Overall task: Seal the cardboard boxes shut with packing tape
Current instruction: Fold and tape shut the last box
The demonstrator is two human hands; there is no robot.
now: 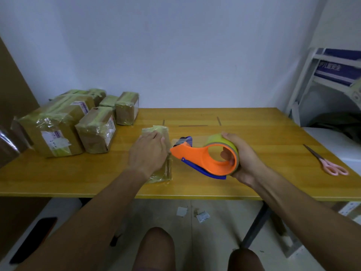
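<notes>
- Work item: a small cardboard box [158,153] lies near the front middle of the wooden table [254,133]. Glossy tape already covers its near end and its far end.
- Left hand [148,151]: laid palm-down on top of the box, fingers fairly straight, pressing it against the table. It grips nothing.
- Right hand [244,159]: curled round the roll of a tape dispenser [203,157], thumb over the yellow-green tape roll [220,140], fingers through the core. The dispenser is held just right of the box, its blade end pointing toward it.
- A clear strip appears to run from the roll to the blade end; whether it is attached to the box cannot be told, since the left hand hides that side.
- Completed stock: a group of taped boxes [78,122] stands at the table's back left. All show tape bands, so these are judged finished.
- Remaining: judged to be the closing passes on the current box, then cutting the tape. No unsealed box is visible on the table.
- Pink scissors [326,161] lie at the table's right edge, well apart from both hands.
</notes>
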